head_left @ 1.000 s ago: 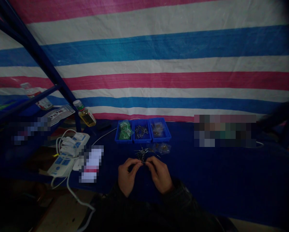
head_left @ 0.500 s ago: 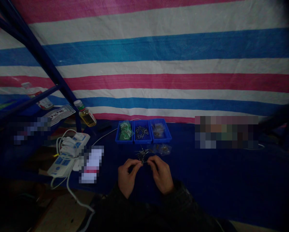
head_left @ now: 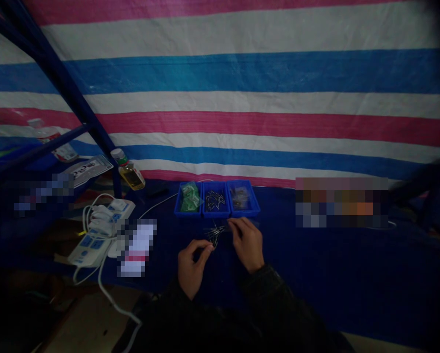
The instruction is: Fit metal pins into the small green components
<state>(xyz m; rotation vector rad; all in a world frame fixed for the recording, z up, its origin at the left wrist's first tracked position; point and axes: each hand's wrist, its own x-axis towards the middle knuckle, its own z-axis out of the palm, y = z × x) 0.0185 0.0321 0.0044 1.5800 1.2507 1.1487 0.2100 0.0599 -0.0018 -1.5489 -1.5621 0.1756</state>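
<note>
My left hand (head_left: 191, 266) is closed, thumb and forefinger pinched at the near edge of a loose pile of thin metal pins (head_left: 215, 231). Whatever lies between those fingertips is too small and dark to name. My right hand (head_left: 249, 246) is over the right side of the pile, its thumb and forefinger pinched together. It covers most of the small clear bags there, and I cannot make out what it grips. Behind the pile stand three blue bins: one with green packets (head_left: 191, 196), one with more metal pins (head_left: 215, 200), one with clear bags (head_left: 240, 197).
A white power strip (head_left: 89, 246) with plugs and cables lies to the left, beside a blurred-out phone-like shape (head_left: 138, 247). A bottle of yellow liquid (head_left: 131, 175) leans near the blue frame post (head_left: 102, 140). Striped sheeting (head_left: 242, 122) hangs behind the blue table (head_left: 315, 274).
My right hand has moved away from the left fingertips, forward and to the right, over the clear bags. My left hand keeps its pinch nearly in place. The view has shifted slightly.
</note>
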